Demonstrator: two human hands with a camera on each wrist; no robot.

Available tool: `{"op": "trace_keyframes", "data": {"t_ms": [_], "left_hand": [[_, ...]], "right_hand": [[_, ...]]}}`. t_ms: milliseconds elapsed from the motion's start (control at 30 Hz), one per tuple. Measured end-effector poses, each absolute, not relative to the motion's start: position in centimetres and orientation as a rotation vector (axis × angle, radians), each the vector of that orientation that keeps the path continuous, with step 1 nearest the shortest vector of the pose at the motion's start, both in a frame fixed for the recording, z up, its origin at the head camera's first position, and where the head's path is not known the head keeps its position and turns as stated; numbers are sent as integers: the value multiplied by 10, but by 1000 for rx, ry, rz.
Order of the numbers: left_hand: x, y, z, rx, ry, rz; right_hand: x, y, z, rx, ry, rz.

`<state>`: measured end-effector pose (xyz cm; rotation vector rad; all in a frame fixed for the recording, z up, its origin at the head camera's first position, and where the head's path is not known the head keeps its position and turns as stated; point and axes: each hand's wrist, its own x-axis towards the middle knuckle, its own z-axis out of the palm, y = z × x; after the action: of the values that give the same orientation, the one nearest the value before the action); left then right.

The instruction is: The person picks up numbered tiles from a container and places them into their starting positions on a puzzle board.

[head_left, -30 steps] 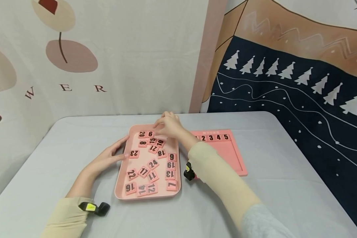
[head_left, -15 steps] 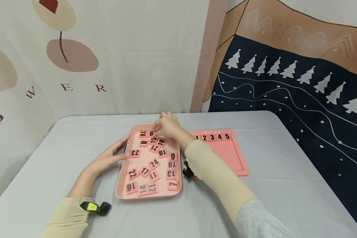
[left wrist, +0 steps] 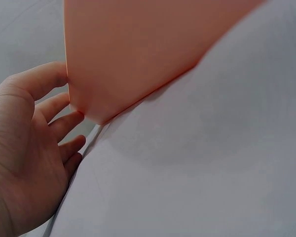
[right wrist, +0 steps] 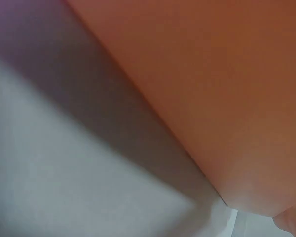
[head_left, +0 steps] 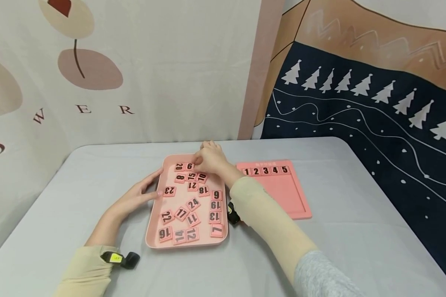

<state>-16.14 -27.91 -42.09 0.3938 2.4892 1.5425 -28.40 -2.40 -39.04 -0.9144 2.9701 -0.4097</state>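
A pink tray [head_left: 193, 244] holds several pink number tiles, among them 24 [head_left: 193, 203], 21 [head_left: 192, 186] and 23 [head_left: 169, 191]. My left hand [head_left: 135, 197] lies along its left side, thumb and fingers spread and touching the rim; the left wrist view shows these fingers [left wrist: 69, 121] loosely bent against the outer wall. At the far right corner, my right hand [head_left: 210, 159] reaches in with bent fingers, the tips right at a tile reading 6 or 9 [head_left: 189, 166]. I cannot tell whether they pinch it. The right wrist view shows mostly the tray's outer wall [right wrist: 212, 89].
To the right of the tray lies a flat pink board [head_left: 282, 192], with tiles 1 to 5 in its top row [head_left: 265, 170]; the right sleeve [head_left: 267, 210] covers its lower left part. A grey cloth [head_left: 342, 247] covers the table, with patterned curtains [head_left: 171, 70] behind.
Tile 21 has turned from slanted to nearly straight below 15 and 10. The right hand's fingers have drawn slightly closer together at the far corner; the left hand stays on the tray's side.
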Motion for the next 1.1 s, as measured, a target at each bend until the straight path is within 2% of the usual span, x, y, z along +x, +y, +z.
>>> {"op": "trace_keyframes", "data": {"t_ms": [600, 1100], "left_hand": [[-162, -277, -420, 418, 2478, 1550], [-160, -277, -419, 404, 2478, 1546]], "right_hand": [[-281, -24, -394, -853, 2932, -517], [-269, 3, -362, -954, 2933, -659]]}}
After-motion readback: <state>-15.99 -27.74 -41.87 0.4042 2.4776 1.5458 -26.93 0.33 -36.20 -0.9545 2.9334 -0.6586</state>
